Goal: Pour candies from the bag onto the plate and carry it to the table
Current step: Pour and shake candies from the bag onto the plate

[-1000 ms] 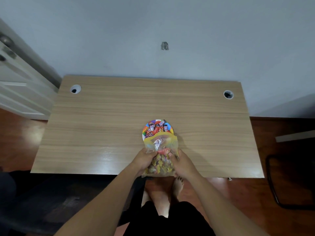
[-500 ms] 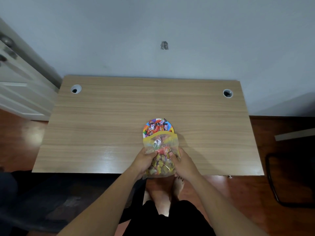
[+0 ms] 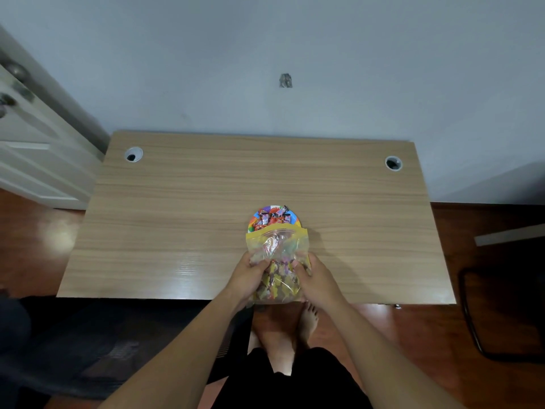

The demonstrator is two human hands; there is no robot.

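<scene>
A clear zip bag point(image 3: 277, 249) with a yellow top strip holds many small wrapped candies. My left hand point(image 3: 249, 276) grips its left side and my right hand point(image 3: 317, 278) grips its right side, near the desk's front edge. The bag's mouth points away from me and lies over the near rim of a small colourful plate point(image 3: 293, 215). A heap of wrapped candies point(image 3: 272, 217) sits on the plate's far half; the bag hides the near half.
The plate rests on a light wooden desk point(image 3: 177, 216) against a grey wall, with a cable hole at each far corner point(image 3: 133, 154) point(image 3: 393, 163). A white door stands at the left, a dark chair frame point(image 3: 477, 320) at the right. My bare feet are below the front edge.
The bag has been raised and pushed slightly toward the plate. Both hands keep the same grip on its sides.
</scene>
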